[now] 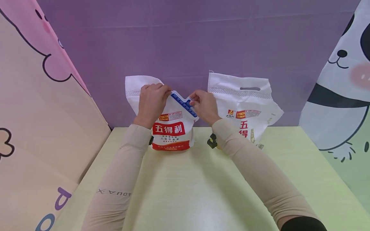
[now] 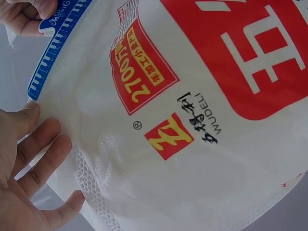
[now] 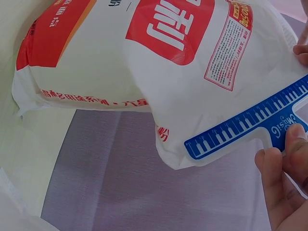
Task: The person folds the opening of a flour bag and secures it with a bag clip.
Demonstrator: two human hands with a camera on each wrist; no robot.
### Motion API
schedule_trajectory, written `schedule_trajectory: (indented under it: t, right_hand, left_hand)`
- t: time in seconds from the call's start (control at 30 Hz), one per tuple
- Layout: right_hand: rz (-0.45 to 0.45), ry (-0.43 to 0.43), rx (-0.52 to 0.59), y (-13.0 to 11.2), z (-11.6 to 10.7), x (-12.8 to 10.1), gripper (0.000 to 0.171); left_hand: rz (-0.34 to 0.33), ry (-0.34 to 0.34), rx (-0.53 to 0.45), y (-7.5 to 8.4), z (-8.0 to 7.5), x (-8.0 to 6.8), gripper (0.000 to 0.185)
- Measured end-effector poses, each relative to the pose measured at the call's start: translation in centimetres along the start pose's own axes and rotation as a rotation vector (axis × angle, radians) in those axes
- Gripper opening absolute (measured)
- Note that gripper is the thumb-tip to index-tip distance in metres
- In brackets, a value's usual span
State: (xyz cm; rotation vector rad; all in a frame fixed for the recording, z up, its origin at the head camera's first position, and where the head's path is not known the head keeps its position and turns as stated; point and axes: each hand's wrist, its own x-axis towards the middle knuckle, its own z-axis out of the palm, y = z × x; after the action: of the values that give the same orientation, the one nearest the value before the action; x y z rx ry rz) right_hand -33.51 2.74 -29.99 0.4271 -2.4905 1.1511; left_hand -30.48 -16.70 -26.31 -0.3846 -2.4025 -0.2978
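Observation:
A white flour bag with red panels (image 1: 169, 129) stands near the table's back, its top bent over. Along the bent edge runs a blue clip printed with piano keys (image 1: 183, 103). My right hand (image 1: 204, 104) pinches the clip's tab between thumb and fingers, as the right wrist view shows at the tab (image 3: 280, 126). At the clip's other end, my left hand (image 1: 153, 102) holds the bag's top edge; in the left wrist view its thumb (image 2: 26, 118) lies by the clip's tip, with the fingers spread along the bag. Whether the clip grips the bag cannot be seen.
A second white flour bag (image 1: 240, 96) with a handle slot stands to the right, partly behind my right forearm. A small dark object (image 1: 212, 141) sits beside it. A purple backdrop (image 1: 185, 41) rises behind the pale table (image 1: 185, 192), with printed panels at both sides.

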Motion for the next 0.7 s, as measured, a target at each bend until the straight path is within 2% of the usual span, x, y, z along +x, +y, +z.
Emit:
schedule_trajectory:
  t: [0.7]
  right_hand:
    - [0.011, -0.019, -0.018, 0.0, 0.13, 0.11, 0.013]
  left_hand:
    - [-0.006, -0.005, 0.01, 0.04, 0.17, 0.1, 0.027]
